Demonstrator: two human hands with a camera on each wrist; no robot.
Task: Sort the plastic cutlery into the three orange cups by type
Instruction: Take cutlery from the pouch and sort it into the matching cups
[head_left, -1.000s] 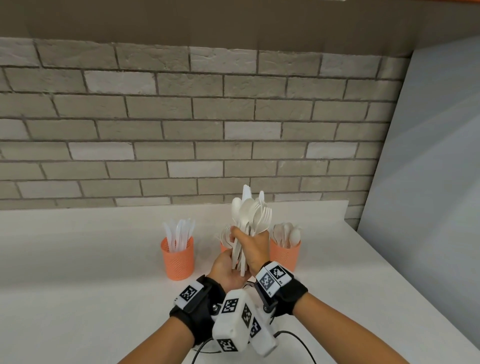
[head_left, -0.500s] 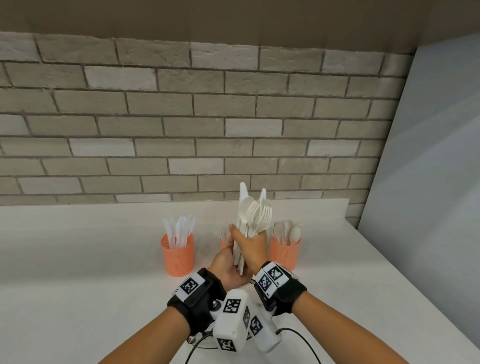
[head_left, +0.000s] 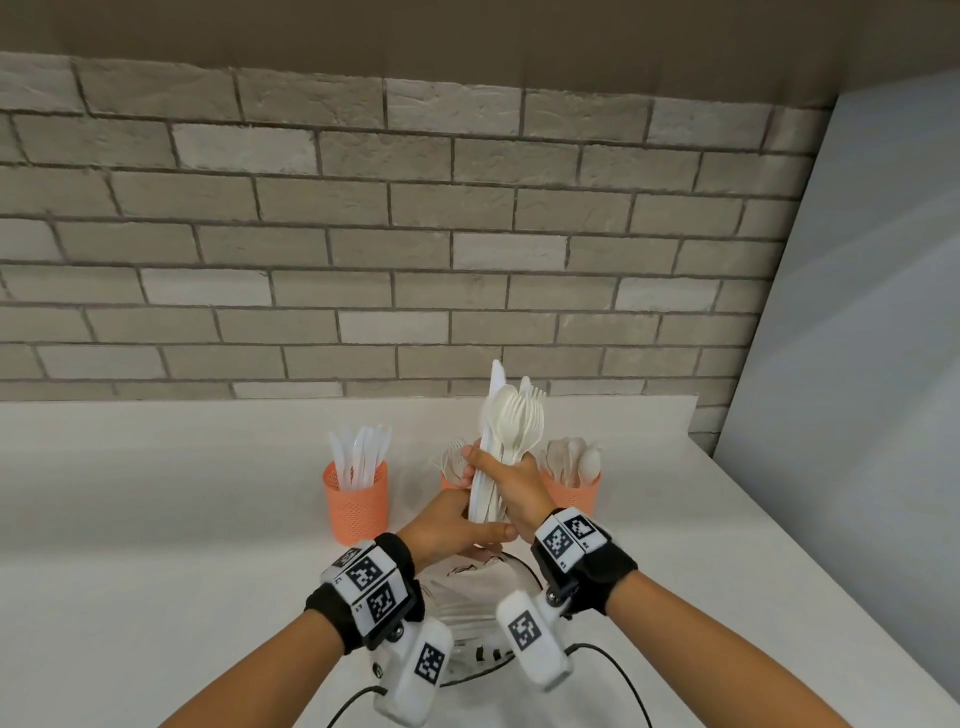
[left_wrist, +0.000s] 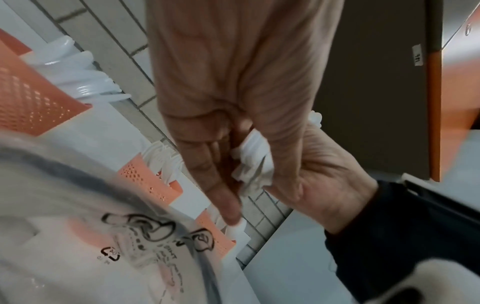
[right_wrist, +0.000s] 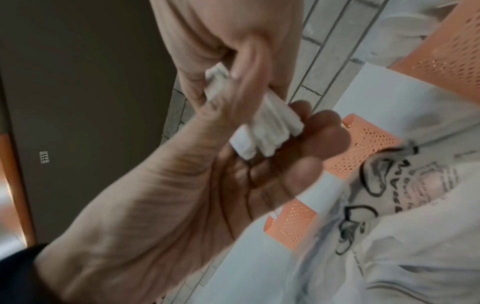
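Note:
My right hand (head_left: 519, 483) grips an upright bundle of white plastic cutlery (head_left: 511, 426), forks, spoons and a knife mixed, above the table in front of the cups. The left hand (head_left: 447, 530) lies open under the handle ends (right_wrist: 259, 131), its palm (right_wrist: 182, 185) and fingers (left_wrist: 215, 185) touching them. Three orange mesh cups stand in a row behind. The left cup (head_left: 356, 499) holds knives, the middle cup (head_left: 448, 480), mostly hidden by my hands, holds forks, and the right cup (head_left: 571, 491) holds spoons.
A crumpled printed plastic bag (head_left: 467, 587) lies on the white table (head_left: 156, 519) under my wrists. A brick wall (head_left: 363, 260) runs close behind the cups and a grey panel (head_left: 857, 364) borders the table on the right.
The bundle stays upright in my right hand. My wrists have drawn slightly apart, and the left hand now lies flatter beneath the handle ends.

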